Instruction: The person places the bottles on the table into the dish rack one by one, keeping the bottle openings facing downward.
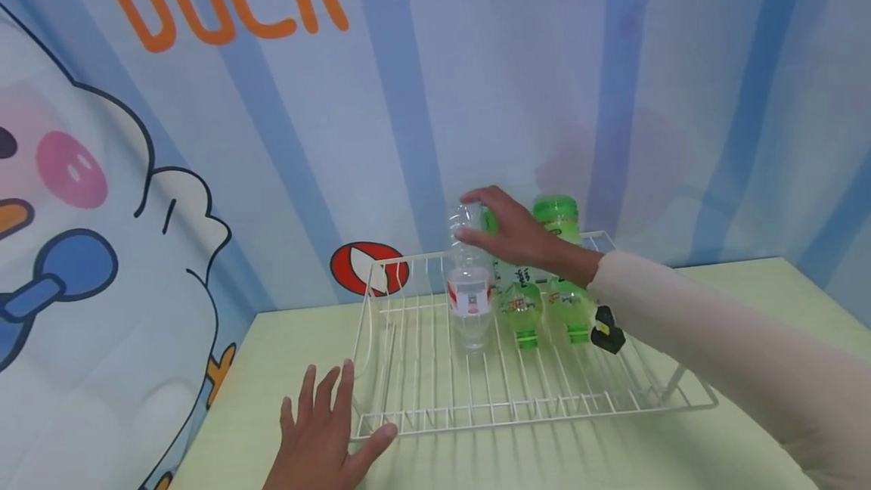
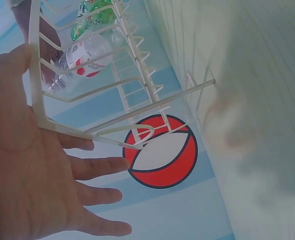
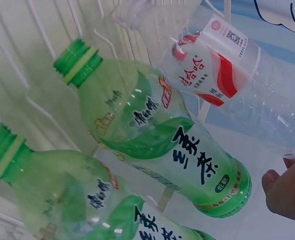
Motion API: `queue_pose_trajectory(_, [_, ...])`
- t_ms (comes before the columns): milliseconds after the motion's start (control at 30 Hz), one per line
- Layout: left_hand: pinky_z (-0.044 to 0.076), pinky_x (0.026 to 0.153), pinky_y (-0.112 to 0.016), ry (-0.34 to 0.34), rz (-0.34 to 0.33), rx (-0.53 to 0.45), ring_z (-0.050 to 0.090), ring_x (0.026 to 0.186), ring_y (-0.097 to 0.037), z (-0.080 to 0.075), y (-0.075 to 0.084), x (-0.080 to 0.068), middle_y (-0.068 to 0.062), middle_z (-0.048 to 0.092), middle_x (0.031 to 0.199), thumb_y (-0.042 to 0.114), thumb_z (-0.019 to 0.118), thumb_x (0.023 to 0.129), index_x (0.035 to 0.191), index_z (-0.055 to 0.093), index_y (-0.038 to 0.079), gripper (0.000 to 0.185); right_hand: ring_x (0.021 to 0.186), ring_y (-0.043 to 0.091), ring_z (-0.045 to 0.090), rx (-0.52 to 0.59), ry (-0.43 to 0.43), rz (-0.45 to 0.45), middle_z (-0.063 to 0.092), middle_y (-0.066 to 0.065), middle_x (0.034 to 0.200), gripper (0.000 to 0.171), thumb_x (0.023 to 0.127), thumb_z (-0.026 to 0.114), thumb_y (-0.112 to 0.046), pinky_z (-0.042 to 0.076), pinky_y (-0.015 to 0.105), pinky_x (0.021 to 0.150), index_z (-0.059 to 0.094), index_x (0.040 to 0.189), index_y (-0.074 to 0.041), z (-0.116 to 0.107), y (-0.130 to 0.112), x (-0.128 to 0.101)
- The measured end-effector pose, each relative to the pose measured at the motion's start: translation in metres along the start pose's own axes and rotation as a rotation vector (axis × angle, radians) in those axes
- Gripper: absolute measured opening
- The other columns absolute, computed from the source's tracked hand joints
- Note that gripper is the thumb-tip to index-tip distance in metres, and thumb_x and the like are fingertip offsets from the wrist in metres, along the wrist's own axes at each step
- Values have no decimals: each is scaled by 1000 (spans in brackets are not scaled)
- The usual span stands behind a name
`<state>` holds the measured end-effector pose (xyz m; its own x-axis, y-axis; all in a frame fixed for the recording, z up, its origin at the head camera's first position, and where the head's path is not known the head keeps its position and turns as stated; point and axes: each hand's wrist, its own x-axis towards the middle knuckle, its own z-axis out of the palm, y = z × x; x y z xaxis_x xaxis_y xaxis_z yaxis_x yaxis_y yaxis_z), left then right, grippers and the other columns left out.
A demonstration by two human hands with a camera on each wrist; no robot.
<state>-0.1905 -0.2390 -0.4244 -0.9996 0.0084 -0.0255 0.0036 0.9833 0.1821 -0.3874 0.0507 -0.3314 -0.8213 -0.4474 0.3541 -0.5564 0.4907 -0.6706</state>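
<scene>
Head view: right hand [image 1: 512,235] is gripping the base end of a clear bottle [image 1: 469,295], fingers curling over it. The bottle is lying in the white wire rack [image 1: 517,399], long axis running front to back, neck pointing toward the rack's front edge. Two green bottles [image 1: 521,301] are lying just beside it, same direction, caps forward. Left hand [image 1: 327,429] is resting flat and open on the worktop [image 1: 748,301] at the rack's front left corner, thumb touching the rim. "DUCK" is reading in orange on the backdrop behind the rack.

Left wrist view: left hand [image 2: 32,170] is spreading its fingers under the rack [image 2: 87,130] frame; the clear bottle [image 2: 82,55] is showing through the wires, red-and-white label.

Right wrist view: clear bottle [image 3: 227,70] is showing a label with red Chinese characters and a QR code; green bottles [image 3: 157,135] are carrying black Chinese writing. Fingertips [image 3: 287,190] are peeking in beside the clear bottle's base.
</scene>
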Motion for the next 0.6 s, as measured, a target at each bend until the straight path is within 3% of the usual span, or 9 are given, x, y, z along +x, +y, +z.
queue_pose_trajectory(200, [11, 106, -78, 9, -4, -2, 15, 142, -53, 1, 0, -3, -26, 38, 149, 77, 54, 83, 155, 30, 2, 106, 141, 33, 37, -127, -36, 31, 41, 16, 151, 65, 98, 63, -37, 33, 53, 112, 39, 149, -3, 4, 2, 14])
queue_pose_trajectory(600, [9, 105, -79, 5, 12, -23, 16, 143, -51, 1, 5, -6, -24, 39, 148, 78, 52, 84, 155, 29, 4, 106, 134, 37, 45, -294, -81, 95, 46, 20, 147, 74, 98, 60, -43, 39, 53, 107, 31, 151, -1, 10, 10, 31])
